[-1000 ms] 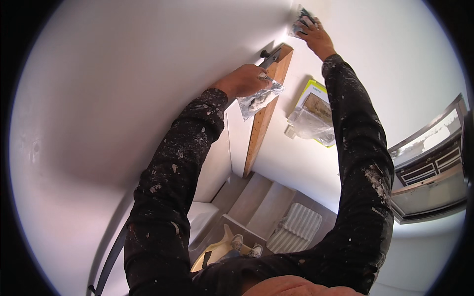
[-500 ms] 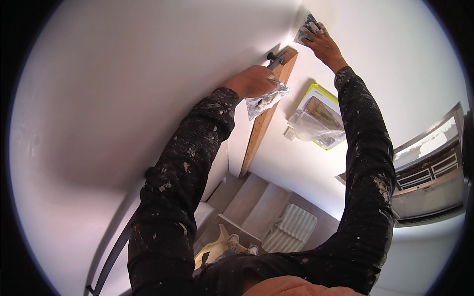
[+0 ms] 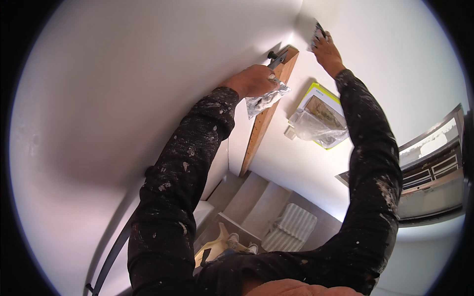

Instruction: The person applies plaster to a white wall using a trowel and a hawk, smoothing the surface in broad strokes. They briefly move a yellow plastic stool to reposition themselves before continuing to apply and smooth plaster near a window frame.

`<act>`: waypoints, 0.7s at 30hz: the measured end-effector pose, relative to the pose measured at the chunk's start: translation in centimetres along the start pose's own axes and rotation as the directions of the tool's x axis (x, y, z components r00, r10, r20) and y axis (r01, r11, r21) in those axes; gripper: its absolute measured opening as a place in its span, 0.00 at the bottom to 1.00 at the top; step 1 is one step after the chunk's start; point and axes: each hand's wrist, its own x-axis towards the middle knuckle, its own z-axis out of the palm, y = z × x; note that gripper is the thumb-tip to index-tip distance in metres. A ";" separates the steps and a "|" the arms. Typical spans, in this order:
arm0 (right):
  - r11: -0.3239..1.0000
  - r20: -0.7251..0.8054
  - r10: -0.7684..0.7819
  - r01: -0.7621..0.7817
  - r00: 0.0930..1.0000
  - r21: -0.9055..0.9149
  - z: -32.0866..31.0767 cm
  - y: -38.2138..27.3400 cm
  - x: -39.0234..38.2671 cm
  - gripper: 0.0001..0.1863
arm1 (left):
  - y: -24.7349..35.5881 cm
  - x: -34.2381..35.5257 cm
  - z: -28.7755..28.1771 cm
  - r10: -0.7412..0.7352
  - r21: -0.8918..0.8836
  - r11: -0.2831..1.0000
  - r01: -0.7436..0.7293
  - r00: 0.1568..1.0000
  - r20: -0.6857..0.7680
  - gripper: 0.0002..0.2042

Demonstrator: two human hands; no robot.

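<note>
My left hand (image 3: 253, 80) is closed around a metal filling knife (image 3: 266, 102) with white paste smeared on its blade. That hand is beside the upper end of a dark handrail (image 3: 277, 60) on the left wall, in front of a wooden post edge (image 3: 269, 116). Up at the far right, my right hand (image 3: 328, 54) grips a wide, dark scraper (image 3: 316, 35), its fingers laid over the blade. The scraper is at the white wall near the corner and is slightly blurred. Both sleeves are black and spotted with dried paint.
A yellow-edged panel (image 3: 321, 116) partly wrapped in clear plastic is on the right wall, with a small switch (image 3: 290, 131) near it. A framed window (image 3: 429, 167) is at the right. Stairs (image 3: 247, 197), a striped mat (image 3: 290, 227) and a yellowish stool-like stand (image 3: 219, 245) under my shoes lie below.
My right hand and the scraper have moved slightly right and down along the wall, and the blade has turned more edge-on. My left hand has stayed almost still.
</note>
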 end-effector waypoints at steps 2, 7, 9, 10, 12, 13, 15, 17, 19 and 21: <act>0.994 0.103 0.001 0.010 0.995 -0.111 -1.0 0.5 -1.9 0.14 | -0.1 0.0 0.1 0.005 0.013 1.000 -0.005 1.000 0.008 0.29; 0.993 -0.116 -0.048 0.060 0.992 0.100 -3.5 1.6 -2.0 0.18 | 0.4 -0.1 -0.1 -0.021 0.049 0.999 0.021 1.000 0.010 0.29; 0.990 -0.197 -0.036 0.063 0.980 0.129 -2.1 1.1 -1.2 0.18 | 0.4 0.2 0.2 0.018 0.047 0.999 -0.018 1.000 0.002 0.29; 0.986 -0.187 -0.035 0.064 0.982 0.151 -1.7 0.4 -0.4 0.18 | 0.4 0.1 0.1 0.030 0.046 0.999 -0.029 1.000 -0.004 0.29; 0.987 -0.175 -0.032 0.058 0.984 0.147 -1.0 -0.5 0.7 0.18 | 0.6 0.0 -0.2 0.028 0.076 0.997 -0.029 1.000 0.006 0.29; 0.987 -0.171 -0.036 0.061 0.985 0.145 -1.0 -1.1 1.3 0.18 | 0.4 -0.1 -0.2 0.023 0.087 0.996 -0.024 1.000 0.008 0.29; 0.991 -0.153 -0.025 0.044 0.988 0.124 -1.0 -2.0 2.3 0.17 | 0.2 -0.1 -0.2 0.024 0.121 0.992 -0.025 1.000 0.011 0.30; 0.994 -0.123 -0.012 0.026 0.992 0.106 -1.0 -2.2 3.0 0.17 | 0.2 -0.1 -0.1 0.018 0.135 0.991 -0.020 1.000 0.014 0.30; 0.996 -0.170 0.017 -0.001 0.985 0.092 -0.7 -2.4 3.3 0.14 | 0.6 -0.1 -0.1 -0.009 0.134 0.991 0.006 1.000 0.026 0.30; 0.997 -0.175 0.035 -0.022 0.984 0.080 -0.1 -2.7 3.1 0.15 | 1.0 -0.6 -0.5 -0.038 0.091 0.995 0.033 0.998 0.055 0.29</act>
